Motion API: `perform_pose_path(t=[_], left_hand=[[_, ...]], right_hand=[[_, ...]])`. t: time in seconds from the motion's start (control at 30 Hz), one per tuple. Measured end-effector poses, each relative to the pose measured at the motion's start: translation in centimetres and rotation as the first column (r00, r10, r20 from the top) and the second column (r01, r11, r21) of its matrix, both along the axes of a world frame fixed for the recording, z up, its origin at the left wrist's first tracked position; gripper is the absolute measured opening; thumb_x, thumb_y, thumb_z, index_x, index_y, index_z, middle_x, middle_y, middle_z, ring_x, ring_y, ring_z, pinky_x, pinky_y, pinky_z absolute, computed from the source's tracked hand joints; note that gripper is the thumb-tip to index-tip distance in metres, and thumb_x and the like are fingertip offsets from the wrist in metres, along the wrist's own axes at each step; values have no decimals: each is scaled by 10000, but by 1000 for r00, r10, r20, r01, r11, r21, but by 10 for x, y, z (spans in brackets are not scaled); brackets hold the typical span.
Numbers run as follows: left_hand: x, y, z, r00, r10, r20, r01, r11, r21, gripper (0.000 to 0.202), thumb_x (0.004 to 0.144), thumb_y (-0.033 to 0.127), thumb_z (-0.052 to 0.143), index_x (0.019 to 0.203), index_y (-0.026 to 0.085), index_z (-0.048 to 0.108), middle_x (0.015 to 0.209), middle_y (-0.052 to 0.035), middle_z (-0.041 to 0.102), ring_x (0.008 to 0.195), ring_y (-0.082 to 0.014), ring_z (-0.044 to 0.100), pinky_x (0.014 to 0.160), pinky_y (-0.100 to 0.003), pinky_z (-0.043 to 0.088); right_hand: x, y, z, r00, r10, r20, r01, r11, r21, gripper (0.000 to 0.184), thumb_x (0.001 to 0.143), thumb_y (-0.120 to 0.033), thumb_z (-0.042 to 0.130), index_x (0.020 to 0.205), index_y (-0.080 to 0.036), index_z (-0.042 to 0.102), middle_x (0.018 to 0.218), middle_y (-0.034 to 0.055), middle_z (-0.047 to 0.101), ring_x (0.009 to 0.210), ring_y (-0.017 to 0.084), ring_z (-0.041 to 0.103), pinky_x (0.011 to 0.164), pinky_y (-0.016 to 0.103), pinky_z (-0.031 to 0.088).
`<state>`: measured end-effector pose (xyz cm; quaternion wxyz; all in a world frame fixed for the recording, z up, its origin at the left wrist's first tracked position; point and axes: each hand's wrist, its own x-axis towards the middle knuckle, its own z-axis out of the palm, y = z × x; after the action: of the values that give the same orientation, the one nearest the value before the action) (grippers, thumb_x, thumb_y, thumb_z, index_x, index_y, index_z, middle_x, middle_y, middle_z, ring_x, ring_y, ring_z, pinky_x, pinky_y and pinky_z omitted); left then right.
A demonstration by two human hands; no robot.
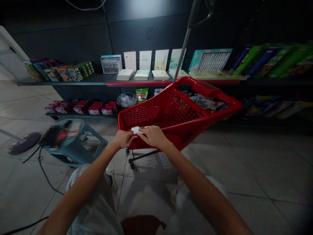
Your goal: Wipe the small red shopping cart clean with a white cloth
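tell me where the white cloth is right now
In the head view, the white cloth sits centre frame on the red cart's near rim, pinched between the left hand and right hand.

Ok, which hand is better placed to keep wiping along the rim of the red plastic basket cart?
Probably the right hand: it lies on top of the small white cloth on the red plastic basket cart's near rim, while the left hand only pinches the cloth's edge.

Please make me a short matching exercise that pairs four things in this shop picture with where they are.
Things:
1. white cloth
2. red basket cart
3. teal plastic stool
4. red boxes

Places:
A. on the low shelf at left
B. on the floor left of the cart
C. between the left hand and right hand
D. on wheels before the shelves

Pairs: 1-C, 2-D, 3-B, 4-A
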<state>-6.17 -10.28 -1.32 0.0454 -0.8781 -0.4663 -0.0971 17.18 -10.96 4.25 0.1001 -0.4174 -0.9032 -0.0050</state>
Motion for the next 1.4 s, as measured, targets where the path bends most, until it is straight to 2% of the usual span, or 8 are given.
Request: perform_pose_path(t=[0.27, 0.4, 0.57, 0.7, 0.93, 1.17, 1.27, 1.4], left_hand=[[-2, 1, -1, 997, 70, 16, -70, 998, 4, 533, 997, 524, 409, 752, 157, 710, 718, -129, 730, 644, -214, 657, 568, -312, 312], [-4, -1, 3, 997, 38, 69, -38, 999, 1, 444, 1015, 491, 416, 920, 195, 733, 854, -98, 777, 744, -213, 695, 595, -299, 322], [-5, -1, 5, 995, 56, 86, -55, 998, -22, 408, 1003, 448, 445, 797, 195, 688, 786, -95, 751, 718, -211, 677, 599, -297, 329], [-2, -2, 4, 993, 74, 94, -75, 997, -1, 416, 1008, 460, 438, 784, 198, 671, 767, -88, 743, 695, -201, 661, 590, -299, 318], [3, -3, 2, 990, 85, 112, -87, 996, 14, 408, 1004, 458, 441, 801, 198, 680, 760, -81, 736, 692, -198, 654, 586, -297, 299], [2, -1, 3, 985, 38, 169, -42, 999, 17, 415, 988, 430, 437, 691, 202, 616, 671, -48, 691, 595, -158, 583, 575, -290, 290], [0, -1, 2, 982, 34, 185, -40, 999, 28, 418, 977, 437, 459, 661, 201, 599, 629, -37, 658, 564, -145, 547, 568, -288, 284], [-4, -1, -2, 981, 16, 195, -25, 999, 44, 418, 975, 448, 486, 673, 198, 629, 634, -33, 666, 563, -140, 547, 574, -288, 295]], right_hand=[[-16, 6, -9, 990, 123, -74, -121, 992, 35, 390, 1089, -325, 343, 1094, -166, 699, 1118, 129, 757, 1035, 233, 685, 971, 330, 406], [15, 14, 0, 941, -95, -323, 108, 994, 23, 428, 1092, -347, 301, 1185, -153, 672, 1048, 146, 755, 1004, 253, 687, 925, 319, 440], [73, 38, 16, 408, -243, -880, 405, 912, -65, 570, 1066, -505, 228, 1349, -163, 586, 1215, 165, 701, 1155, 284, 652, 962, 399, 495], [89, 45, 14, 25, -284, -959, 69, 957, -281, 582, 971, -639, 410, 1286, -197, 623, 1158, 117, 736, 1098, 259, 694, 932, 428, 565], [41, 19, -5, 52, -727, -685, -498, 575, -649, 353, 791, -435, 793, 1004, -166, 710, 895, 91, 797, 943, 267, 758, 870, 380, 623], [51, 45, 10, -599, -261, -757, -20, 950, -312, 481, 903, -553, 608, 1223, -196, 648, 1170, 53, 753, 1114, 205, 706, 983, 373, 588], [60, 45, 15, -322, -55, -945, 328, 930, -166, 455, 967, -555, 494, 1193, -203, 673, 1197, 81, 734, 1204, 232, 655, 1057, 402, 530], [42, 27, 11, 611, -83, -787, 212, 975, 62, 301, 986, -417, 527, 1048, -201, 728, 1153, 120, 748, 1176, 272, 647, 1067, 407, 489]])
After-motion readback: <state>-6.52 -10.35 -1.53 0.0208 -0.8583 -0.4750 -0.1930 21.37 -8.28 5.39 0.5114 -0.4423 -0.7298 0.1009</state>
